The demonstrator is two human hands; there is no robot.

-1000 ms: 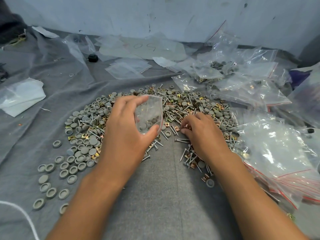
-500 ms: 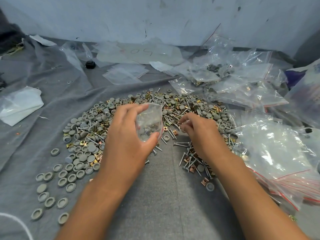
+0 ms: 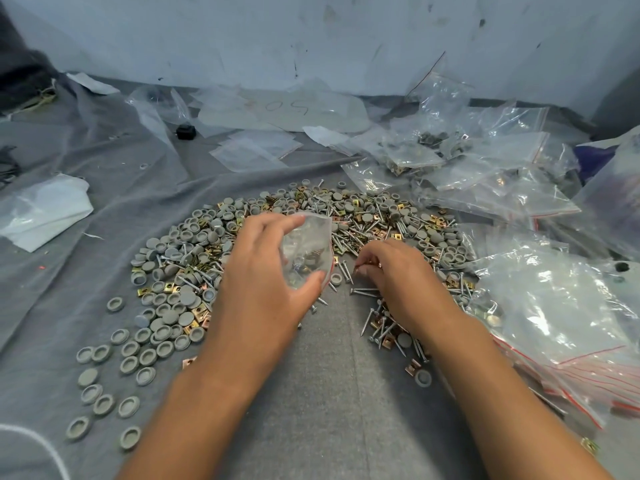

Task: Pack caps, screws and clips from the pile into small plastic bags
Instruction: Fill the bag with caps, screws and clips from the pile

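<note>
The bag is thin, clear film: light, limp and slippery, so it will collapse unless its mouth is kept spread. The left hand holds it that way, fingers along the top edge and thumb at the lower corner, just above the pile. A few dark pieces already show through the film, so it looks part filled. Judging by that, the best hold is at the rim, with the weight hanging below.

The caps are small grey plastic discs, light and stiff, easy to pinch by the edge but prone to roll. The screws are thin, hard and pointed; they tangle with one another and are better lifted by the shank. The clips are small brass-coloured folded metal, stiff, with edges that may snag the film.

The right hand is curled, fingertips down at the near edge of the pile, just right of the bag. It seems to pinch something small between thumb and fingers, probably a screw or clip, but the piece is too small to name.

The pile spreads in an arc beyond and beside both hands on grey cloth; caps are mostly left, screws centre and right. Filled bags lie at right, and flat empty ones lie well beyond the pile.
</note>
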